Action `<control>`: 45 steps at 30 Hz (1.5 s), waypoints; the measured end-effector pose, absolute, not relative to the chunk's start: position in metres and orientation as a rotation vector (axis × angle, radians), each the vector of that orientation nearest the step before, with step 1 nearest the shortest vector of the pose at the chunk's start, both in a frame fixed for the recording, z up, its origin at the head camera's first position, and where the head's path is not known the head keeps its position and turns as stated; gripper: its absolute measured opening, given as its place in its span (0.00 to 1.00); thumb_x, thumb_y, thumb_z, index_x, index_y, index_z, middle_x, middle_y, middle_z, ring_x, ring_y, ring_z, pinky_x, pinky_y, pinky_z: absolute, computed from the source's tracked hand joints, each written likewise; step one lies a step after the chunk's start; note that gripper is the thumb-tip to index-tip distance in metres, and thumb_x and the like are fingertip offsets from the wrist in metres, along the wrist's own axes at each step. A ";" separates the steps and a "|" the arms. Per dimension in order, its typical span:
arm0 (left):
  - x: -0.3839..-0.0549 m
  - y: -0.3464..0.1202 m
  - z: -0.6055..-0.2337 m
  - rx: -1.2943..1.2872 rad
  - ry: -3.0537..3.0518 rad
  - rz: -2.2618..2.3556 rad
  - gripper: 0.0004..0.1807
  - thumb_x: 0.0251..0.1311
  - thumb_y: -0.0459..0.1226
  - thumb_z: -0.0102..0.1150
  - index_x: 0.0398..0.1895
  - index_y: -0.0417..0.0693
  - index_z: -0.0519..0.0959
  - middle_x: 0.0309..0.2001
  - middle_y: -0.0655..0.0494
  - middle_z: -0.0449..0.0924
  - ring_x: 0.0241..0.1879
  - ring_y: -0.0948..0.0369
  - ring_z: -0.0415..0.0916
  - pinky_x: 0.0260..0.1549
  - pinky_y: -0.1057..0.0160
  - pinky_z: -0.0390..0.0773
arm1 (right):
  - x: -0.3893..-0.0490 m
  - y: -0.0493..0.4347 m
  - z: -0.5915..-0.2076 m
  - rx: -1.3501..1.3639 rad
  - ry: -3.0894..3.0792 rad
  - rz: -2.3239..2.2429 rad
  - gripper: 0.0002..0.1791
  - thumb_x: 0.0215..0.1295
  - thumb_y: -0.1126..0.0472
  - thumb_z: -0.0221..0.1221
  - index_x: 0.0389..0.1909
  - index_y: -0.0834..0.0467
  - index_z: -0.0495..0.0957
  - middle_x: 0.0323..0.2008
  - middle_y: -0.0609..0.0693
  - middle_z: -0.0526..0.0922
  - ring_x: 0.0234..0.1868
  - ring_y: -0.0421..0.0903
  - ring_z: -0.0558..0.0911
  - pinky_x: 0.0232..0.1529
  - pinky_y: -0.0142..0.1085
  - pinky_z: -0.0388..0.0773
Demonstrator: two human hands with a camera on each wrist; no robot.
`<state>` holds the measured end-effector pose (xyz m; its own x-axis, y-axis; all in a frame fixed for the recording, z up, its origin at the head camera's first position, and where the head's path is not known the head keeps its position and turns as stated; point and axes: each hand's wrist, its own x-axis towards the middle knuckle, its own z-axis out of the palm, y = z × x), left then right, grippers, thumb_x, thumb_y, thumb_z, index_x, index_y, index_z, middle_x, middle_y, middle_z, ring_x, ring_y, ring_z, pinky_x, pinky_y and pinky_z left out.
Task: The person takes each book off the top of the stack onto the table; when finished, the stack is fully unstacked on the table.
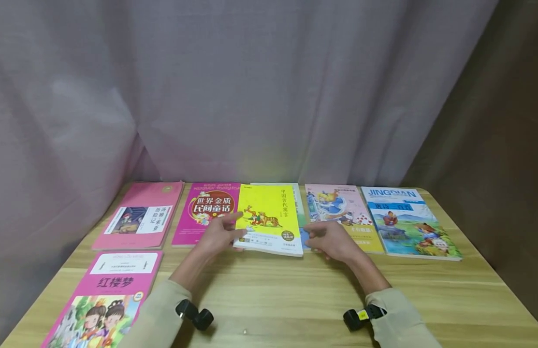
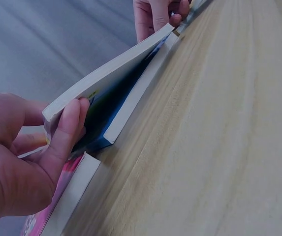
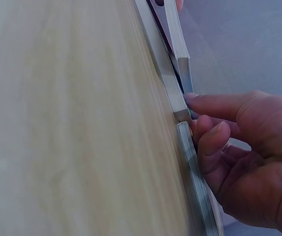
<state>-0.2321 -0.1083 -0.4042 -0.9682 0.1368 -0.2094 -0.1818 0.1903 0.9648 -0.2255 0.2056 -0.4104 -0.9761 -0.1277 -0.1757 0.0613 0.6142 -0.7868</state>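
Observation:
In the head view a yellow book (image 1: 269,212) with a tiger on its cover lies raised and tilted over a green-and-blue book (image 1: 300,205), most of which it hides. My left hand (image 1: 218,233) pinches the yellow book by its lower left edge. A wedge-shaped gap shows between the two books in the left wrist view, where the left fingers (image 2: 67,125) hold the upper one. At the right side, my right hand (image 1: 331,239) has its fingertips against the edge of the lower book (image 3: 168,91), close under the yellow book's corner (image 3: 184,64).
A magenta book (image 1: 183,232) lies left of the yellow one. Farther left are a pink book (image 1: 134,239) and, nearer me, another magenta-bordered book (image 1: 94,285). On the right lie a pink-and-yellow book (image 1: 369,237) and a blue-covered book (image 1: 408,222). Behind the table (image 1: 269,299) hangs a grey curtain (image 1: 269,96).

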 end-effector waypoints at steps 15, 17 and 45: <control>-0.220 -0.118 -0.407 -0.015 1.997 1.999 0.44 0.69 0.27 0.64 0.85 0.47 0.56 0.61 0.32 0.82 0.43 0.49 0.90 0.33 0.56 0.92 | -0.226 0.205 -0.412 -0.125 2.659 -1.258 0.26 0.67 0.63 0.69 0.66 0.60 0.81 0.49 0.56 0.84 0.17 0.41 0.72 0.16 0.30 0.72; -0.219 -0.119 -0.409 -0.009 1.979 2.008 0.44 0.69 0.27 0.64 0.85 0.47 0.55 0.62 0.32 0.82 0.44 0.48 0.90 0.34 0.56 0.92 | -0.226 0.205 -0.412 -0.114 2.656 -1.257 0.26 0.66 0.63 0.69 0.66 0.60 0.82 0.49 0.56 0.84 0.17 0.42 0.72 0.16 0.31 0.72; -0.120 -0.196 -0.339 0.026 2.280 1.909 0.44 0.67 0.35 0.69 0.83 0.69 0.62 0.73 0.37 0.73 0.51 0.54 0.87 0.37 0.56 0.91 | -0.228 0.208 -0.414 -0.209 2.649 -1.297 0.26 0.68 0.64 0.69 0.66 0.64 0.80 0.47 0.57 0.84 0.19 0.42 0.74 0.16 0.32 0.72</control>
<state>-0.1201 -0.1956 -0.3390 -0.9858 0.1206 -0.1168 -0.0937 0.1815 0.9789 -0.2283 0.2085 -0.4136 -0.9731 -0.2061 -0.1028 -0.0452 0.6086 -0.7922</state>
